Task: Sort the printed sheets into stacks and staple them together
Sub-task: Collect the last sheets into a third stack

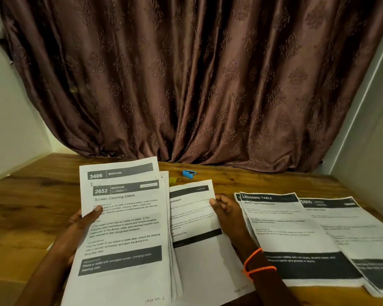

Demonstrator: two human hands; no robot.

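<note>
Sorting underway; nothing stapled yet, by the look of it. Left hand [80,226] holds a thick bundle of printed sheets [124,235] at lower left of frame, thumb pressed on the top page headed "2652 BEDROOM – Screen Cleaning Check"; a "3406 BEDROOM" sheet [117,171] sticks out behind it. Right hand [228,215] pinches the right edge of a single sheet [192,208] at centre, fingers curled behind it. Two sorted stacks lie flat on the worktop [31,195] at right: "DRESSING TABLE" stack [296,235] overlapping the stack at far right [358,230]. Blue stapler [189,173] sits near the curtain [197,80], well apart from both hands.

Risks: the bundle is fanned and uneven, so sheets could slide out of the one-handed grip; overlapping stacks may get mixed.

Containers: none in view.
</note>
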